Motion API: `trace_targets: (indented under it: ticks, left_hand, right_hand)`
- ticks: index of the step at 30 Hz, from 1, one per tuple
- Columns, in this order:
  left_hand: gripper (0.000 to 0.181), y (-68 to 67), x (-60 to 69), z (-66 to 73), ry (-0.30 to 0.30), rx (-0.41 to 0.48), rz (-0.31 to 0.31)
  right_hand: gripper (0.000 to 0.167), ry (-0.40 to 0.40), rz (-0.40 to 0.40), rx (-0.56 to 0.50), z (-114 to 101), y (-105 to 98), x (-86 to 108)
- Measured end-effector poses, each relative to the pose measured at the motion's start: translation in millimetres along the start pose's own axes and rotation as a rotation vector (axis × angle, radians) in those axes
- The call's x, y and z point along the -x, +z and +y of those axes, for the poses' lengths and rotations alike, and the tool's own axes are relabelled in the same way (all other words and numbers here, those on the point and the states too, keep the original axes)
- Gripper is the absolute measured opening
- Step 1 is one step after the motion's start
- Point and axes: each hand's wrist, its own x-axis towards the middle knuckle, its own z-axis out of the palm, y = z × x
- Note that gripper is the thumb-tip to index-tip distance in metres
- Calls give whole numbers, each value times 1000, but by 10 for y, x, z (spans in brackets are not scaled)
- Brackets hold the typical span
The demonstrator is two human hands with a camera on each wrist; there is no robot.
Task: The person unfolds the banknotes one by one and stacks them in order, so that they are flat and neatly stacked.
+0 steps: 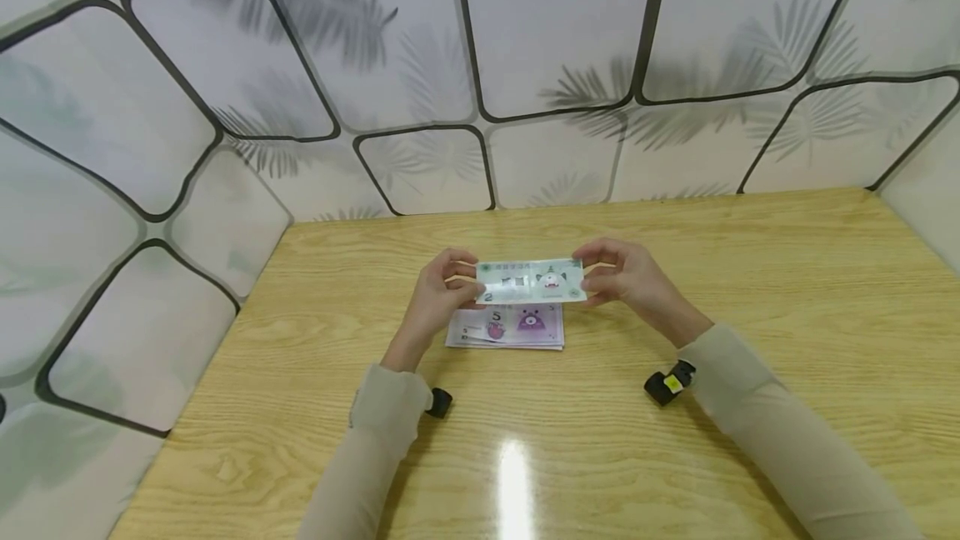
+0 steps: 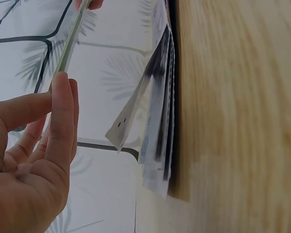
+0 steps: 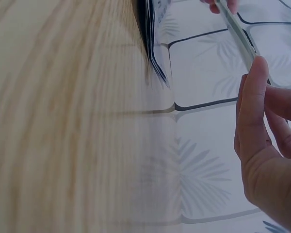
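Note:
A pale green play banknote (image 1: 531,282), printed with a cartoon face and a 2, is held up between both hands. My left hand (image 1: 438,294) pinches its left end between thumb and fingers. At the other end my right hand (image 1: 633,282) pinches the note the same way. Just below it, in the head view, a stack of play notes (image 1: 517,330) lies on the table with a purple 5 note on top. From the left wrist the stack (image 2: 160,111) shows several layers with ends fanning apart. The green note (image 3: 238,41) appears nearly edge-on from the right wrist, above the stack.
The light wood table (image 1: 600,457) reaches back to a wall covering (image 1: 555,40) with dark outlined shapes and leaf prints. Black wrist devices (image 1: 439,403) are worn at both cuffs. A bright reflection lies on the tabletop near the front.

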Motion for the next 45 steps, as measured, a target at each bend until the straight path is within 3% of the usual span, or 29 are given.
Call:
trace_targets:
  ticks: [10, 21, 32, 45]
  left_hand:
    - [35, -38, 36, -18, -16, -3, -14]
    - [34, -91, 67, -23, -30, -50, -17]
    - [35, -159, 76, -39, -86, -96, -37]
    - [30, -202, 92, -66, -132, -213, -79]
  right_hand:
    - [51, 18, -21, -4, 30, 34, -14]
    - [46, 49, -47, 26, 74, 54, -51]
    - [44, 98, -110, 81, 75, 94, -76]
    - [43, 146, -190, 169, 115, 117, -115]
